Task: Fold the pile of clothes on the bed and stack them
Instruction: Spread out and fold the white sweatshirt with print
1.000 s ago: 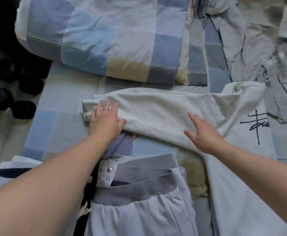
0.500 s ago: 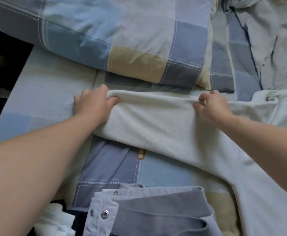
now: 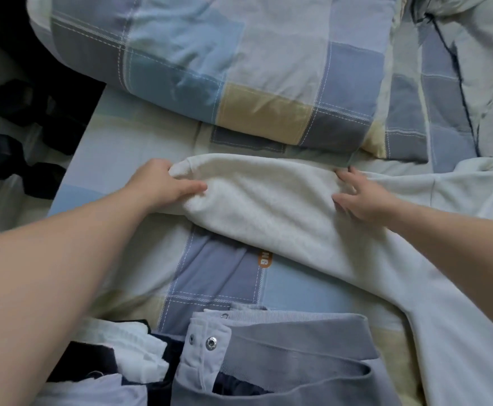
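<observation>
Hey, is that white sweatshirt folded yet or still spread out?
Spread out, not folded. The white sweatshirt lies across the bedsheet, sleeve stretched leftward; the left hand grips its cuff end, the right hand rests midway.

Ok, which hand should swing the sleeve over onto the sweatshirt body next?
Left, probably. The left hand grips the sleeve at its cuff, the free end, so it can carry it over. The right hand lies open across the sleeve nearer the body, well placed to pin the fold line.
</observation>
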Available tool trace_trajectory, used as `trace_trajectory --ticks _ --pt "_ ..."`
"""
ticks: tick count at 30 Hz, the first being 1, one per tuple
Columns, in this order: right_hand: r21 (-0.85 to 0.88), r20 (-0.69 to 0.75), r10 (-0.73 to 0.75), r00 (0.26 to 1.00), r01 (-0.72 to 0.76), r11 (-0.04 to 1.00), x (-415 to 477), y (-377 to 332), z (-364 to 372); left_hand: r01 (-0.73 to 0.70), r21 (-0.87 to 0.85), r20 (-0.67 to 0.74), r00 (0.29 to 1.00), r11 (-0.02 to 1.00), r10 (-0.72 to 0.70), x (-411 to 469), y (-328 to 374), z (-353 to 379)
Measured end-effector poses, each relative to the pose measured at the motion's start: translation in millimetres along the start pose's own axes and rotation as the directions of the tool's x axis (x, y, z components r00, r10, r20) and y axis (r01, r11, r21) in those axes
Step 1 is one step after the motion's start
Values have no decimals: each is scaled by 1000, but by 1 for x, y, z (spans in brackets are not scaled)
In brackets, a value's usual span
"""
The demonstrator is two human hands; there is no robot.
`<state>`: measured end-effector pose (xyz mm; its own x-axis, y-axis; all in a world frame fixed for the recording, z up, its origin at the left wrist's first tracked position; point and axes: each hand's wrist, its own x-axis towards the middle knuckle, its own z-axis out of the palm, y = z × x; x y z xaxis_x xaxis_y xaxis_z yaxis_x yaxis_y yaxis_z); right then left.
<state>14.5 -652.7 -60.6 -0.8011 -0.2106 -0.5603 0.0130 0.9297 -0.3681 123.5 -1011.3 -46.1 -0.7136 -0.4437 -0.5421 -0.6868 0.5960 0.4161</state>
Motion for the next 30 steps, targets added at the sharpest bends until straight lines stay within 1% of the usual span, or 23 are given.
trace_trajectory --ticks 1,2,5,7,9,11,13,15,16,18,21,25,27,30 --pt "23 46 11 999 -12 1000 -6 -5 -12 1 -82 27 1000 997 1 -7 1 -5" --pt "40 59 15 998 -18 999 -13 -11 -22 4 -152 30 1000 988 1 -15 4 -9" --pt "84 30 -53 998 50 995 -50 -34 -36 7 -326 38 999 945 5 -46 24 -24" --pt "178 -25 -129 991 131 975 -83 -49 -38 -20 -362 50 998 932 41 -69 45 -36" --pt "342 -78 -190 979 205 917 -118 -63 -44 -96 -346 30 993 933 113 -95 73 -46" --pt "563 -73 -178 981 188 805 -150 -71 -53 -178 -360 6 981 916 193 -126 108 -50" --pt "763 11 -111 994 63 643 -181 -71 -66 -230 -385 20 966 894 257 -162 145 -46" --pt "890 120 -73 990 -75 450 -212 -61 -86 -266 -408 60 947 873 316 -201 185 -33" --pt "925 170 -76 983 -132 355 -226 -52 -96 -279 -413 79 937 867 340 -220 204 -23" --pt "959 222 -89 971 -201 201 -255 -25 -121 -299 -408 100 925 863 368 -260 245 1" --pt "970 244 -50 968 -243 32 -291 42 -158 -318 -394 123 912 862 392 -315 304 53" --pt "965 247 5 969 -245 -91 -325 151 -200 -296 -385 207 896 874 394 -376 373 140" --pt "964 244 37 969 -238 -121 -336 201 -213 -312 -375 186 897 873 401 -398 403 186" --pt "968 229 92 969 -217 -130 -346 264 -226 -309 -375 163 906 874 391 -426 442 248"
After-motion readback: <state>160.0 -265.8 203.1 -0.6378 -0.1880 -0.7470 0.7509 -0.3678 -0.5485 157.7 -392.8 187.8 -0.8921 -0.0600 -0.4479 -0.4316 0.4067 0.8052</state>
